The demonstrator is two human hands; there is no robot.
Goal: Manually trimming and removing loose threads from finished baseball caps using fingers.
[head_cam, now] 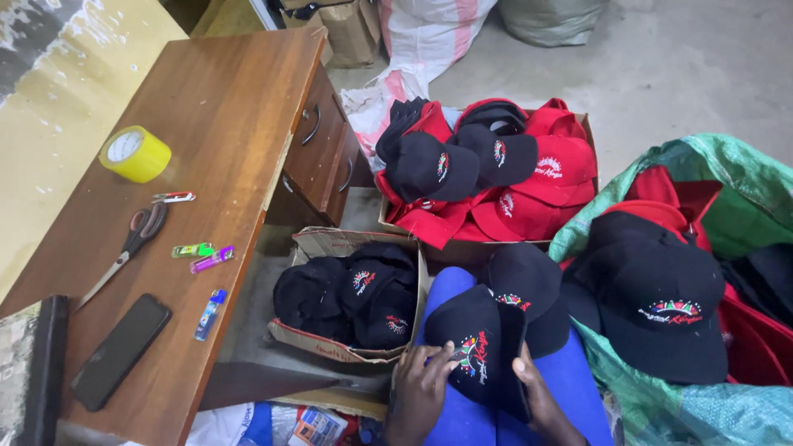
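A black cap [479, 347] with a coloured embroidered front lies on my lap, over blue trousers [578, 388]. My left hand [421, 388] grips its left edge with the fingers curled over the crown. My right hand [541, 400] holds the cap's right side from below. A second black cap [524, 277] rests just behind it on my knees.
A small cardboard box [330, 343] of black caps sits to the left. A larger box [578, 124] of red and black caps stands behind. A green sack [702, 413] with more caps is on the right. The wooden desk [223, 107] carries yellow tape [135, 154], scissors [132, 244], lighters and a phone [121, 351].
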